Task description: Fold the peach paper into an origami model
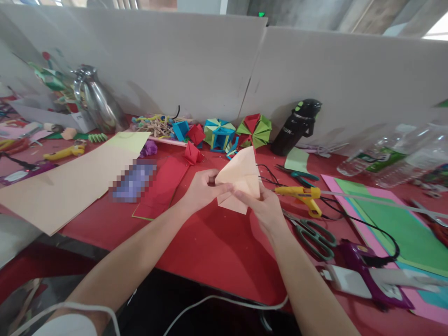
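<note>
A folded sheet of pale peach paper (241, 170) is held up between my two hands, above the red table (213, 247). My left hand (206, 189) grips its left side, the thumb lying across the front. On the lower right my right hand (264, 205) pinches the paper, thumb in front and fingers hidden behind. A flap hangs below the thumbs. Just right of my right hand lie a yellow hot glue gun (303, 197) and green-handled scissors (315, 238).
Folded paper models (220, 134) line the back, beside a black bottle (297, 127). Large peach sheets (77, 186) and red paper (163, 186) lie left. On the right are coloured sheets (395, 228), a purple power strip (367, 270) and cables. A steel jug (98, 100) stands back left.
</note>
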A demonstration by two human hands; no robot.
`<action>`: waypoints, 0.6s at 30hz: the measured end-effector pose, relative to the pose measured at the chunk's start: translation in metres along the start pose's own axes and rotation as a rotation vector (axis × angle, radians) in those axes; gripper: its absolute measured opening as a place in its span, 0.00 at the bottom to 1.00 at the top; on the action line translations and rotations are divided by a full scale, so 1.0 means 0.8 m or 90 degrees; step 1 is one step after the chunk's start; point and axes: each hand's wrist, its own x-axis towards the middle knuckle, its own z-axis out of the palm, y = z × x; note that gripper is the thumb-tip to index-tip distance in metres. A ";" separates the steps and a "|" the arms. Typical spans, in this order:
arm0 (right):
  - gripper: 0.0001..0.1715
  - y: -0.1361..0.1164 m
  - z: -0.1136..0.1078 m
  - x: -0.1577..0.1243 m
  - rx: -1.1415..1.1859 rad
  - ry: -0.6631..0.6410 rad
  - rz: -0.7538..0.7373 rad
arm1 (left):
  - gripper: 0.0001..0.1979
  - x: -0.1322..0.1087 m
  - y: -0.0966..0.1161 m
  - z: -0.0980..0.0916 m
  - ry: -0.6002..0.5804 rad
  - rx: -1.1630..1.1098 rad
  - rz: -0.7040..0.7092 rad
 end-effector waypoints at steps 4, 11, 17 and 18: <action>0.31 -0.003 0.003 -0.004 -0.048 0.037 0.014 | 0.14 0.001 -0.003 0.004 -0.005 0.007 0.007; 0.27 0.003 -0.005 0.001 -0.088 0.026 0.033 | 0.14 0.003 -0.001 -0.004 -0.056 -0.015 -0.017; 0.20 0.002 -0.010 0.003 -0.103 -0.018 -0.021 | 0.14 0.003 0.013 -0.013 -0.024 -0.028 -0.037; 0.17 0.001 -0.010 0.003 -0.113 -0.029 -0.045 | 0.14 0.004 0.015 -0.016 -0.013 -0.032 -0.038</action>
